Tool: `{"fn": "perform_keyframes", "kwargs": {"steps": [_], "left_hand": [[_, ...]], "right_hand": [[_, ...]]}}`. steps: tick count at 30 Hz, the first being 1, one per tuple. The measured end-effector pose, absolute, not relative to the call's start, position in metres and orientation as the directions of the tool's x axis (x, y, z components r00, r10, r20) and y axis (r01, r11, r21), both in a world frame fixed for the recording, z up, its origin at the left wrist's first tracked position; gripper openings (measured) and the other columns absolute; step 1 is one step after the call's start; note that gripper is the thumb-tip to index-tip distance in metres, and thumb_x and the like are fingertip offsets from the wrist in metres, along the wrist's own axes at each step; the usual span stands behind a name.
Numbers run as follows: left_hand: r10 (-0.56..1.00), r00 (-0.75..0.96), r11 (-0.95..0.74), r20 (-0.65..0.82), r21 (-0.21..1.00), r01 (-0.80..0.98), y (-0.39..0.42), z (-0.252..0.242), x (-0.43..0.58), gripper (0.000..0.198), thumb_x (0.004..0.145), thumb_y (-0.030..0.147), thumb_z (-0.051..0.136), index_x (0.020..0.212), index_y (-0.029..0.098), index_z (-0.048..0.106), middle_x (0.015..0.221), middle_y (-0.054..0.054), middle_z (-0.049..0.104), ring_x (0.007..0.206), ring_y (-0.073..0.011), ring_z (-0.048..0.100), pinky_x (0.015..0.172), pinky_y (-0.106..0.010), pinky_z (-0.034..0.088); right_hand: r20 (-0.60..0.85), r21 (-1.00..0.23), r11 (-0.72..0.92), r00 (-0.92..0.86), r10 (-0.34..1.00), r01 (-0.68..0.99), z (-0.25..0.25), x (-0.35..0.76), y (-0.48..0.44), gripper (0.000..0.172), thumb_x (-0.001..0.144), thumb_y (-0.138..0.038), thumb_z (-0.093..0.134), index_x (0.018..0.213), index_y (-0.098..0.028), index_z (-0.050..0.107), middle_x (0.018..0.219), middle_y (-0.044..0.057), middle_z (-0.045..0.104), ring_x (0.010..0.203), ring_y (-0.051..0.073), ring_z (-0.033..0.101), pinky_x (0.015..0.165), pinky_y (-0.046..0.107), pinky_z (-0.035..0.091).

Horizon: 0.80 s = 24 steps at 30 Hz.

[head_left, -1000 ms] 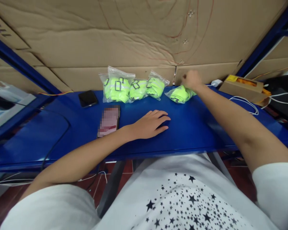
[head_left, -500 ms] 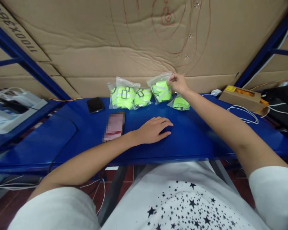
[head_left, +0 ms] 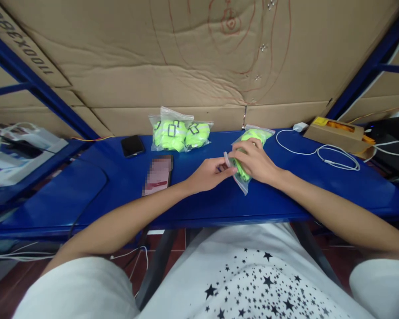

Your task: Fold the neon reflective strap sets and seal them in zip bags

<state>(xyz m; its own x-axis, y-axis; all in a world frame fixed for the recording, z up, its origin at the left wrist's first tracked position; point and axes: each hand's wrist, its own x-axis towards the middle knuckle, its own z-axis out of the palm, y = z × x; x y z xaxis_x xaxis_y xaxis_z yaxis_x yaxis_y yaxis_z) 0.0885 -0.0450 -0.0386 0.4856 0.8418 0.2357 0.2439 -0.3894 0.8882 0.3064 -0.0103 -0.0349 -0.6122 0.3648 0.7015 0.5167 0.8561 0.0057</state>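
A clear zip bag with folded neon-yellow fabric point(head_left: 242, 173) is between my hands over the blue tabletop, tilted and partly covered by my fingers. My left hand point(head_left: 208, 174) pinches the bag's edge from the left. From the right, my right hand point(head_left: 256, 162) is closed round the bag's upper part. Just behind it lies another neon-yellow bag point(head_left: 262, 132), partly hidden by that hand. Farther left, two similar bags stand side by side against the cardboard: a larger one point(head_left: 170, 135) and a smaller one point(head_left: 197, 134).
A phone with a lit, blurred screen point(head_left: 158, 174) lies left of my left forearm, and a dark phone point(head_left: 132, 145) is farther back. At right are a coiled white cable point(head_left: 341, 158) and an open cardboard box point(head_left: 334, 135). Cardboard point(head_left: 129, 66) walls the back.
My right hand has brought the bag from the back of the table toward me, turning it over on its side. My left hand, formerly resting flat on the table, now grips its edge.
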Motion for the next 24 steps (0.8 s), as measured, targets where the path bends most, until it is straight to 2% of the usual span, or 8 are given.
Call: {"fn": "perform_keyframes", "kwargs": {"steps": [3, 5, 7, 9, 12, 18, 21, 24], "left_hand": [[0.878, 0.468, -0.197, 0.104, 0.968, 0.155, -0.040, -0.040, 0.088, 0.047, 0.079, 0.061, 0.080, 0.086, 0.016, 0.071, 0.075, -0.003, 0.071, 0.065, -0.0138, 0.063, 0.057, -0.025, 0.048], [0.910, 0.405, -0.135, 0.083, 0.986, 0.101, -0.038, -0.037, 0.086, 0.044, 0.078, 0.058, 0.083, 0.083, 0.016, 0.071, 0.073, -0.003, 0.070, 0.063, -0.0129, 0.063, 0.055, -0.024, 0.047], [0.930, 0.349, -0.146, 0.116, 0.988, 0.059, -0.038, -0.034, 0.086, 0.043, 0.077, 0.056, 0.085, 0.077, 0.017, 0.068, 0.069, -0.002, 0.068, 0.061, -0.0121, 0.062, 0.054, -0.023, 0.046], [0.931, 0.326, -0.186, 0.167, 0.982, 0.029, -0.039, -0.034, 0.085, 0.043, 0.076, 0.054, 0.087, 0.072, 0.017, 0.065, 0.064, -0.001, 0.067, 0.058, -0.0110, 0.060, 0.054, -0.023, 0.046], [0.912, 0.356, -0.219, 0.204, 0.976, 0.003, -0.040, -0.036, 0.086, 0.043, 0.077, 0.052, 0.088, 0.070, 0.017, 0.063, 0.063, 0.000, 0.067, 0.056, -0.0102, 0.059, 0.054, -0.022, 0.046], [0.895, 0.367, -0.278, 0.253, 0.960, 0.015, -0.044, -0.034, 0.089, 0.046, 0.069, 0.056, 0.092, 0.072, 0.016, 0.069, 0.063, -0.001, 0.069, 0.056, -0.0111, 0.061, 0.054, -0.022, 0.048], [0.883, 0.352, -0.332, 0.311, 0.943, -0.002, -0.048, -0.028, 0.088, 0.045, 0.071, 0.056, 0.091, 0.069, 0.017, 0.068, 0.062, -0.001, 0.068, 0.053, -0.0101, 0.059, 0.052, -0.022, 0.046], [0.868, 0.366, -0.361, 0.336, 0.932, 0.002, -0.052, -0.024, 0.088, 0.043, 0.076, 0.050, 0.088, 0.062, 0.018, 0.062, 0.057, 0.001, 0.063, 0.054, -0.0110, 0.059, 0.054, -0.023, 0.045]], "right_hand": [[0.724, -0.004, 0.807, -0.555, 0.410, 0.591, -0.034, 0.308, -0.015, 0.026, 0.105, -0.031, 0.048, 0.113, -0.022, 0.071, 0.114, 0.015, 0.071, 0.109, 0.029, 0.065, 0.096, 0.047, 0.042], [0.679, -0.077, 0.815, -0.568, 0.465, 0.574, -0.028, 0.312, -0.024, 0.028, 0.106, -0.040, 0.050, 0.104, -0.019, 0.069, 0.093, 0.010, 0.071, 0.090, 0.024, 0.066, 0.081, 0.038, 0.043], [0.572, -0.189, 0.833, -0.631, 0.524, 0.520, -0.023, 0.314, -0.036, 0.036, 0.102, -0.052, 0.057, 0.090, -0.020, 0.066, 0.071, 0.001, 0.064, 0.066, 0.016, 0.059, 0.065, 0.030, 0.037], [0.469, -0.307, 0.807, -0.658, 0.590, 0.505, -0.021, 0.312, -0.046, 0.041, 0.098, -0.059, 0.062, 0.085, -0.020, 0.063, 0.062, -0.003, 0.058, 0.055, 0.011, 0.051, 0.058, 0.027, 0.030], [0.396, -0.468, 0.733, -0.624, 0.673, 0.493, -0.022, 0.307, -0.051, 0.036, 0.096, -0.054, 0.067, 0.088, -0.020, 0.062, 0.058, -0.007, 0.054, 0.051, 0.008, 0.046, 0.056, 0.024, 0.028], [0.330, -0.849, 0.522, -0.691, 0.644, 0.081, -0.026, 0.304, -0.039, 0.026, 0.096, -0.040, 0.068, 0.083, -0.019, 0.058, 0.059, -0.008, 0.049, 0.049, 0.007, 0.043, 0.050, 0.022, 0.032], [0.345, -0.894, 0.448, -0.591, 0.729, 0.031, -0.023, 0.308, -0.030, 0.032, 0.092, -0.044, 0.073, 0.079, -0.021, 0.055, 0.057, -0.007, 0.049, 0.046, 0.008, 0.042, 0.047, 0.024, 0.033], [0.473, -0.854, 0.516, -0.315, 0.823, 0.067, -0.018, 0.316, -0.019, 0.039, 0.089, -0.050, 0.077, 0.076, -0.023, 0.052, 0.057, -0.007, 0.046, 0.049, 0.009, 0.040, 0.048, 0.024, 0.034]]}}
